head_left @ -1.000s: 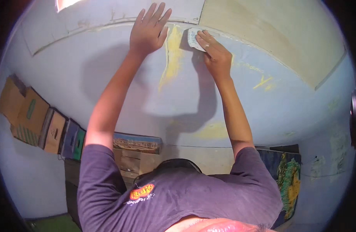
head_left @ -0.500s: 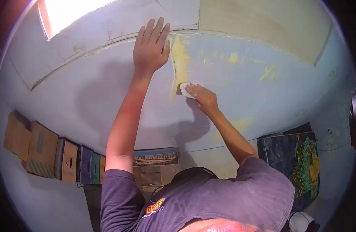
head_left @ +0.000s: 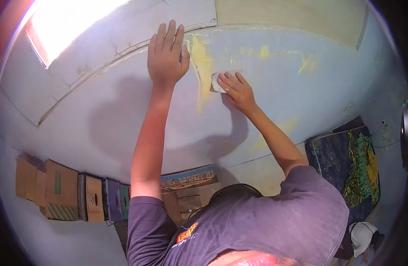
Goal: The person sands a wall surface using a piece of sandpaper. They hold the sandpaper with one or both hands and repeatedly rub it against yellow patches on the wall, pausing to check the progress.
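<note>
My left hand (head_left: 166,62) lies flat on the pale blue wall (head_left: 292,97), fingers stretched upward and slightly apart, holding nothing. To its right, my right hand (head_left: 239,92) presses a piece of sandpaper (head_left: 216,84) against the wall, its fingers over the white backing. The sandpaper touches the right side of a yellow patch (head_left: 201,57), where a cracked, raised line runs downward. The sandpaper's rough face is mostly hidden against the wall.
Bright light enters through an opening (head_left: 66,29) at upper left. Cardboard boxes (head_left: 62,188) and upright files stand at lower left. A dark board with green and yellow cloth (head_left: 361,173) leans at right. Another person in a white top (head_left: 361,237) is at lower right.
My right hand has moved the sandpaper up and slightly right along the yellow patch, and its fingers are spread more. My left hand stays flat on the wall; the view has tilted.
</note>
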{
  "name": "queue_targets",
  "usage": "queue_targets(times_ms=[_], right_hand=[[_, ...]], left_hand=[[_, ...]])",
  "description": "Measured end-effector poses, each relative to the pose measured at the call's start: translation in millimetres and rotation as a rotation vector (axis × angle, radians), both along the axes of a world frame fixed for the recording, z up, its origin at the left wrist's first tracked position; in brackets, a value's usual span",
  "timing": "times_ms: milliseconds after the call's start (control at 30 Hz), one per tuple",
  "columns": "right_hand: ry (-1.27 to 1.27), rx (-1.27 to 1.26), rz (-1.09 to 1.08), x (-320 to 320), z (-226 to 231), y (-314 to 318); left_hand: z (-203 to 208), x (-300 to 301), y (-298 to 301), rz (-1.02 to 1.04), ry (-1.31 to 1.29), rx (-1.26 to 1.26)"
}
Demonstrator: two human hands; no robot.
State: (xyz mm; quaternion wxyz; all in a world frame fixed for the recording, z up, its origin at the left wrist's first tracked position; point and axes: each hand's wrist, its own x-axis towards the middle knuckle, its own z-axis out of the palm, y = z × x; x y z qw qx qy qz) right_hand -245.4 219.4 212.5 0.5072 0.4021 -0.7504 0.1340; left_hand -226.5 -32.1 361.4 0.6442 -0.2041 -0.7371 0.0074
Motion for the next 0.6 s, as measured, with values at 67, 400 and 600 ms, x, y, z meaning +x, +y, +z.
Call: queue_targets(times_ms=[67, 400, 600], right_hand=[[-0.086, 0.056, 0.006, 10, -24, 6], [0.128, -0.033, -0.003, 10, 87, 12], [0.135, 0.002, -0.046, -15, 97, 1]], left_hand=[[-1, 0, -1, 0.002, 0.004, -0.004], [-2, -2, -6, 0.004, 0.022, -0.027], [-3, 1, -2, 0.014, 0.015, -0.031]])
